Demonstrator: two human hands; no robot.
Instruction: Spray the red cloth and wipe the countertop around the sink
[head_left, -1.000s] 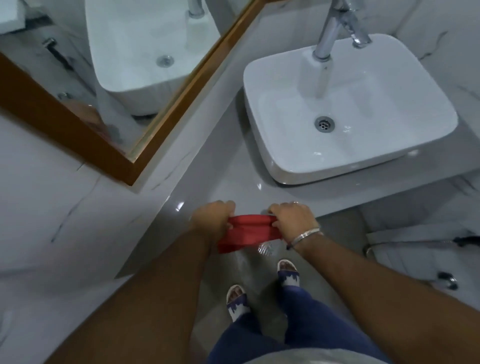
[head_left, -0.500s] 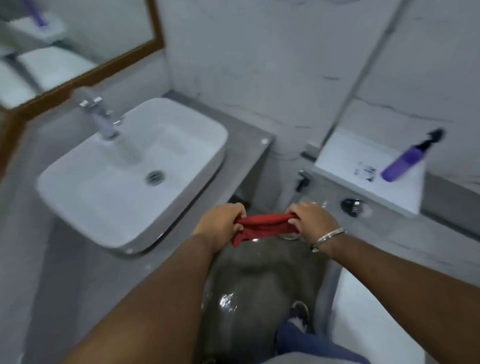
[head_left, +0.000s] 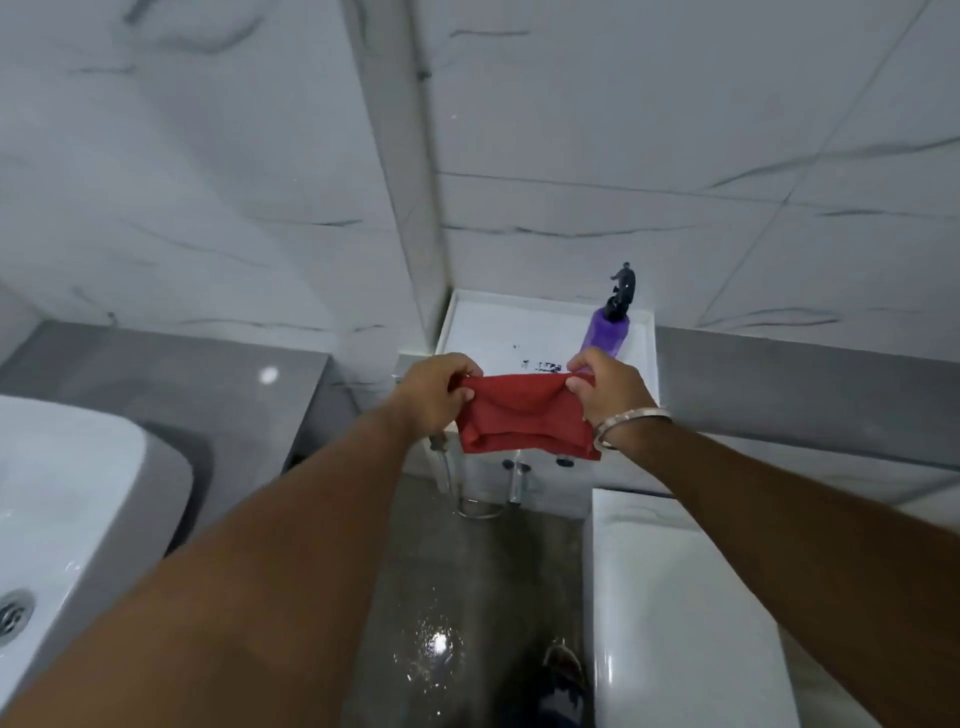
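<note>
A folded red cloth (head_left: 524, 418) hangs stretched between my two hands in mid-air. My left hand (head_left: 434, 395) pinches its left top corner and my right hand (head_left: 608, 389) pinches its right top corner. Just behind my right hand a purple spray bottle (head_left: 608, 332) with a black trigger head stands on a white cistern lid (head_left: 498, 332). The white sink (head_left: 67, 514) is at the far left, resting on the grey countertop (head_left: 171, 364).
Marble-tiled walls fill the upper view, meeting at a corner above the cistern. A white toilet (head_left: 675, 597) is at lower right. Chrome pipe fittings (head_left: 498, 483) hang under the cistern. The wet grey floor (head_left: 447, 597) lies between sink and toilet.
The view has swung right, away from the sink and mirror, toward the cistern with the spray bottle. Both hands kept hold of the cloth, which now hangs more unfolded in front of the cistern.
</note>
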